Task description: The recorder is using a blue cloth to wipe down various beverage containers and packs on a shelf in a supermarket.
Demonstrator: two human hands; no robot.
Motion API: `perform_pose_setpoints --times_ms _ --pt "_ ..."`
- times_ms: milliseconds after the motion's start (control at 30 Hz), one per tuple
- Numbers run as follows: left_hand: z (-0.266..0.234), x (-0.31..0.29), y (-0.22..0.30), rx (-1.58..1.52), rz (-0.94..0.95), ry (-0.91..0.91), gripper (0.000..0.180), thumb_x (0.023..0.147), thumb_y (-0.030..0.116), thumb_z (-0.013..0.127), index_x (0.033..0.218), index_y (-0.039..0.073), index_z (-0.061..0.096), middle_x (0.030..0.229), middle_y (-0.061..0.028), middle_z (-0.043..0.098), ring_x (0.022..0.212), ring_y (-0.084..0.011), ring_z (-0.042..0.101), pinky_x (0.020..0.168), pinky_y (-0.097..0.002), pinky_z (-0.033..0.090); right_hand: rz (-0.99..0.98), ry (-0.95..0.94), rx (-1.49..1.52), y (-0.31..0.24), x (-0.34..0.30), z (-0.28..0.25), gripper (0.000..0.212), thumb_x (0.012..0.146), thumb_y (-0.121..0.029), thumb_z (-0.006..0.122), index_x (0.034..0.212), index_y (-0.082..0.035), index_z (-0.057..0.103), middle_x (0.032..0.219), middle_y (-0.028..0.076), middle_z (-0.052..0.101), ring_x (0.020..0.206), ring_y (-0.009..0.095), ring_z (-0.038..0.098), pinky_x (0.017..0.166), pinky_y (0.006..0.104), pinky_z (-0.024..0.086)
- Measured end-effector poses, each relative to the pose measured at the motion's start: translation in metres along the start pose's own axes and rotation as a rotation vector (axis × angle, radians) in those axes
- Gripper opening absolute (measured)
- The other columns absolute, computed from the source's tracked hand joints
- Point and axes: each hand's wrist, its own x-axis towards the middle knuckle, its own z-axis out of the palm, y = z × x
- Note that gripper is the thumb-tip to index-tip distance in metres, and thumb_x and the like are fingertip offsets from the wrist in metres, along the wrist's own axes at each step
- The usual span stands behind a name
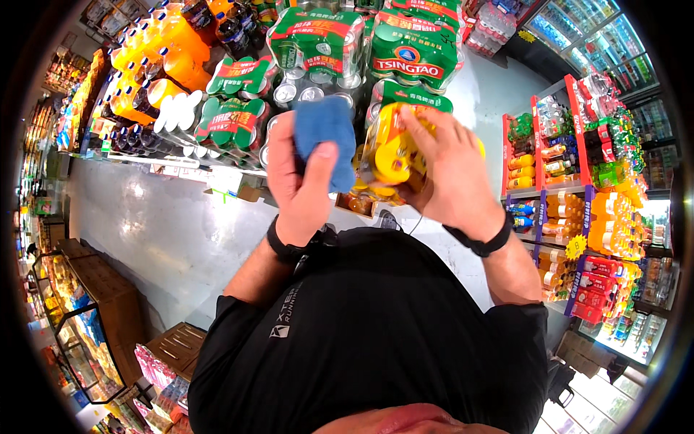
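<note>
A folded blue cloth [324,130] is gripped in my left hand [302,189], with the thumb lying across its front. To the right of it, my right hand [463,170] closes over a yellow drink pack [391,155] with a printed wrapper. The pack looks tilted, and its exact contents cannot be made out. Both hands are over the near edge of a display of green-and-red can multipacks [316,43]. Silver can tops [311,95] show just beyond the cloth. The cloth and the pack are apart.
Orange drink bottles [184,61] stand at the far left of the display. A shelf rack of bottles and red cartons [602,278] rises on the right, with glass-door coolers [600,32] behind it. Brown wooden cabinets [108,304] stand at the left across the grey floor [144,217].
</note>
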Motion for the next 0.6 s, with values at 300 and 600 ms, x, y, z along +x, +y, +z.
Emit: perform_pose_setpoints --times_ms 300,600 --pt "0.007 -0.009 -0.057 0.54 -0.078 -0.472 0.034 0.107 0.008 0.082 0.136 -0.002 0.068 0.133 -0.0188 0.07 0.123 -0.0341 0.069 0.107 -0.0412 0.055 -0.054 -0.061 0.023 0.013 -0.016 0.094 0.055 0.068 -0.025 0.095 0.118 -0.003 0.085 0.154 0.02 0.06 0.144 0.043 0.052 0.124 0.0595 0.039" --pt "0.008 -0.005 -0.071 0.482 -0.088 -0.577 0.036 0.106 0.01 0.082 0.138 -0.002 0.069 0.137 -0.0185 0.071 0.128 -0.034 0.069 0.11 -0.0436 0.056 -0.007 0.114 0.174 0.021 -0.018 0.114 0.075 0.067 -0.014 0.09 0.14 -0.001 0.074 0.154 0.022 0.062 0.149 0.047 0.05 0.125 0.0629 0.039"
